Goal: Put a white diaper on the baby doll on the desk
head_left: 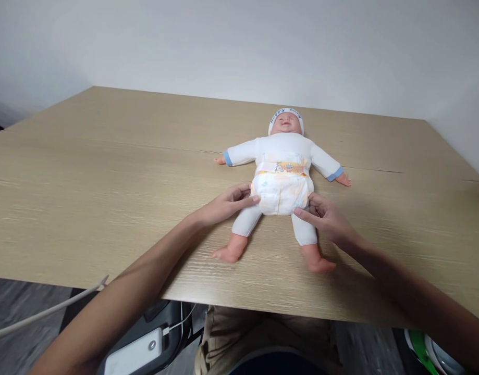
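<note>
A baby doll (286, 143) in a white suit with blue cuffs and a lettered cap lies on its back, head away from me. Around its hips sits a white diaper (280, 192), with a printed orange band across the belly. My left hand (231, 202) pinches the diaper's edge at the leg opening on the left of the view, thumb on top. On the opposite side, my right hand (321, 212) has thumb and fingers closed on the other leg edge. The fingers beneath the diaper are partly hidden.
The doll rests on a wooden table (106, 208) whose far side meets a pale wall (239, 47). Below the front edge, a white power bank (135, 354) lies on a dark surface with a cable plugged in. A pale cable (47, 311) crosses at lower left.
</note>
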Motion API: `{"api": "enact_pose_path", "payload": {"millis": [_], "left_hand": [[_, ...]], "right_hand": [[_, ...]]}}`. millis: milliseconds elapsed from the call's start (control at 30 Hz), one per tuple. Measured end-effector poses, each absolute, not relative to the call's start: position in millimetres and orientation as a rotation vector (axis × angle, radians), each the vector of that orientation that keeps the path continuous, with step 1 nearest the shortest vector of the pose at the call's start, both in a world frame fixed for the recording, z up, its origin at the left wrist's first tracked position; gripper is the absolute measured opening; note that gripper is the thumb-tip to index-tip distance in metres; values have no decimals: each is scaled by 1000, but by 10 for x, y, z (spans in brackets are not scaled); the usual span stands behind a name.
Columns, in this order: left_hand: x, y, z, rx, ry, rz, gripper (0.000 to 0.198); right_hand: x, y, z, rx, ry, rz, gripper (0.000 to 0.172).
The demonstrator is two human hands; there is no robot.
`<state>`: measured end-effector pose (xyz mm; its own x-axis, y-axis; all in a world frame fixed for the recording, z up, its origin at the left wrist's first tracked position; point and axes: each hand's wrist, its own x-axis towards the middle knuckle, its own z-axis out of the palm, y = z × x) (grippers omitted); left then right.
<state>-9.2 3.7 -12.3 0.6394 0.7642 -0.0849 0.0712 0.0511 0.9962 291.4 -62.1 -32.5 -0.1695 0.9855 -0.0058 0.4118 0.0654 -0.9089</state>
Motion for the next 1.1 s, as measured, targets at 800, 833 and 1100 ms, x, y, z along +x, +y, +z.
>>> {"api": "enact_pose_path", "payload": {"millis": [800, 833, 1100], "left_hand": [[-90, 582, 0, 1914, 1052, 946, 51], [-35, 686, 7, 1914, 1023, 909, 53], [126, 1106, 82, 1975, 822, 637, 45]], "right_hand": [[3427, 109, 40, -1268, -1794, 758, 54], [3421, 255, 28, -1230, -1835, 782, 57], [3368, 739, -44, -1141, -1997, 860, 47]]}}
